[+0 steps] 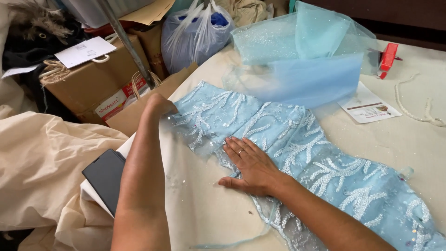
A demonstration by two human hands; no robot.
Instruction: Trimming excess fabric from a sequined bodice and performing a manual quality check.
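A light blue beaded lace fabric piece [325, 162] lies across a cream-covered table [204, 209]. My right hand [251, 165] rests flat on the lace, fingers spread, a ring on one finger. My left hand [160, 104] reaches to the far left edge of the lace and pinches its sheer border. A heap of pale blue tulle [306, 60] sits behind the lace.
A red tool [388, 56], a printed card [367, 108] and a white beaded cord [418, 109] lie at the table's right. A dark flat case [106, 179] sits at the left edge. Cardboard boxes [93, 79], a plastic bag [195, 32] and beige cloth [42, 162] crowd the left side.
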